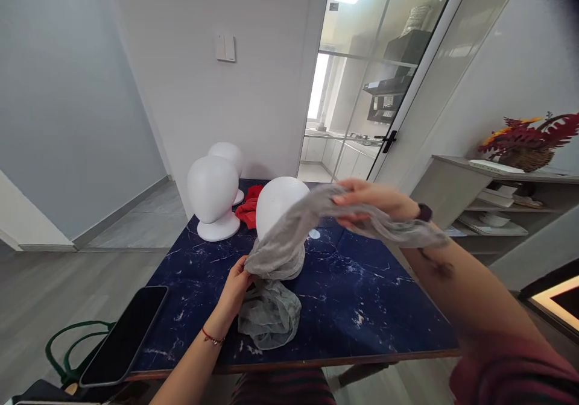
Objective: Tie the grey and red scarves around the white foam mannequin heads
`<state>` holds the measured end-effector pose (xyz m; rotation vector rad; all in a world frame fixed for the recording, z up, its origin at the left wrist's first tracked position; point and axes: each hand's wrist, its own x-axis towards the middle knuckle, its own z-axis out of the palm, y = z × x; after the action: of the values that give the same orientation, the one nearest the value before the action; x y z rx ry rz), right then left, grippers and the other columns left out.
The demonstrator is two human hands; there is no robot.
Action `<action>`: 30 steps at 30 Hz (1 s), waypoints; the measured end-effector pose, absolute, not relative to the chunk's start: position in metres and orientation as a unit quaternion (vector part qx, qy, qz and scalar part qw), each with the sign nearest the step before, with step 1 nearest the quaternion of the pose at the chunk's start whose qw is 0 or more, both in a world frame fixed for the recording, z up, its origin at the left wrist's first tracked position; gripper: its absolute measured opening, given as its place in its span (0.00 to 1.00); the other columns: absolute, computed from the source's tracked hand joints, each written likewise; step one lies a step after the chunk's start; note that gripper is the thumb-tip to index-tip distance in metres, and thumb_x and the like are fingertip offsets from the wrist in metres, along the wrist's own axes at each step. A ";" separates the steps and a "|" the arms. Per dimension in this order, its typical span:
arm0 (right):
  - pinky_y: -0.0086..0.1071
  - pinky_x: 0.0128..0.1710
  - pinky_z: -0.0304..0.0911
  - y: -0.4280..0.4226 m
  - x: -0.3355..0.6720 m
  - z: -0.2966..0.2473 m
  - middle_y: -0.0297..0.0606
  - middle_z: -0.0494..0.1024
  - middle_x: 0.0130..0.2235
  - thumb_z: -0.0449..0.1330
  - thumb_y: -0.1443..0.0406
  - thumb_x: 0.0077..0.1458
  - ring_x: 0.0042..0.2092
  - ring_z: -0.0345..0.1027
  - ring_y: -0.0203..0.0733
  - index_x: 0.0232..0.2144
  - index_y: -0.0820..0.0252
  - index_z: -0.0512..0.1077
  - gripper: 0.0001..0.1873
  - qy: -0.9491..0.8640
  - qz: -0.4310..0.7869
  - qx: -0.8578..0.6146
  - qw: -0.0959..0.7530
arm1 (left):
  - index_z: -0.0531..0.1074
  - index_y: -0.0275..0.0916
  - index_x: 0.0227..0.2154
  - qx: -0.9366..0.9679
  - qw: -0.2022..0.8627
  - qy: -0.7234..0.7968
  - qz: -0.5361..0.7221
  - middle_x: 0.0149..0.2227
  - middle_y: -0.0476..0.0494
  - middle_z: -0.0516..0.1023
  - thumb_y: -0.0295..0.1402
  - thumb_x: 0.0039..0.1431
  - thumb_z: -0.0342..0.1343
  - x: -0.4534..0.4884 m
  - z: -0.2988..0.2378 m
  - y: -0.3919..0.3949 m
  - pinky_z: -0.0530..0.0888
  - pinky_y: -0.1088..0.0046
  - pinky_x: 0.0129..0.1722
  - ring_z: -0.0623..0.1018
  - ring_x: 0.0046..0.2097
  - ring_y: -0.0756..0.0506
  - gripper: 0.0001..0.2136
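A thin grey scarf (271, 314) is wrapped round the neck of a white foam mannequin head (278, 203) standing on a dark blue marble-patterned table (362, 296). My left hand (235, 287) pinches the scarf at the base of the head, fingers closed on the cloth. My right hand (373, 203) is raised to the right of the head and grips the scarf's other end, which drapes over my forearm. A loose bunch of the scarf lies on the table in front of the head.
Two more white foam heads (212, 191) stand at the table's far left, with a red cloth (248, 209) beside them. A black phone (124, 335) lies at the left front corner. A shelf unit (479, 194) with a flower basket stands right; a glass door is behind.
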<state>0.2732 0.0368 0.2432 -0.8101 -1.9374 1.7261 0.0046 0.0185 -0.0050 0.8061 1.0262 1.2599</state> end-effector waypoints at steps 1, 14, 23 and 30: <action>0.17 0.18 0.58 0.052 0.254 0.257 0.28 0.69 0.21 0.62 0.61 0.54 0.18 0.58 0.24 0.29 0.64 0.69 0.11 -0.713 0.604 -0.285 0.214 | 0.74 0.38 0.33 0.344 0.615 0.447 0.551 0.36 0.46 0.77 0.35 0.42 0.62 0.005 -0.004 0.021 0.69 0.73 0.37 0.74 0.37 0.47 0.13; 0.21 0.21 0.55 0.238 0.206 0.227 0.31 0.71 0.19 0.64 0.66 0.51 0.22 0.60 0.28 0.23 0.66 0.71 0.09 -0.716 0.431 -0.498 0.231 | 0.68 0.36 0.34 0.293 0.559 0.487 0.604 0.33 0.46 0.73 0.40 0.40 0.65 0.024 -0.007 0.052 0.67 0.73 0.32 0.72 0.33 0.49 0.20; 0.23 0.21 0.61 0.140 0.311 0.107 0.34 0.73 0.21 0.63 0.66 0.49 0.21 0.62 0.30 0.25 0.68 0.72 0.08 -0.554 0.577 -0.553 0.233 | 0.65 0.37 0.35 0.582 0.330 0.616 0.417 0.41 0.40 0.65 0.49 0.43 0.61 0.003 -0.022 -0.011 0.69 0.58 0.46 0.71 0.45 0.39 0.23; 0.22 0.21 0.64 0.023 0.294 0.057 0.34 0.74 0.24 0.57 0.65 0.56 0.21 0.66 0.30 0.30 0.64 0.71 0.06 -0.271 0.758 -0.500 0.320 | 0.68 0.35 0.37 0.698 0.238 0.633 0.234 0.46 0.35 0.66 0.30 0.49 0.54 0.023 -0.025 -0.053 0.68 0.60 0.47 0.70 0.48 0.38 0.11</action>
<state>0.2943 0.0234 0.0573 -1.3137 -0.7132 1.9915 0.0229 -0.0528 -0.0254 1.9132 1.7336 0.6407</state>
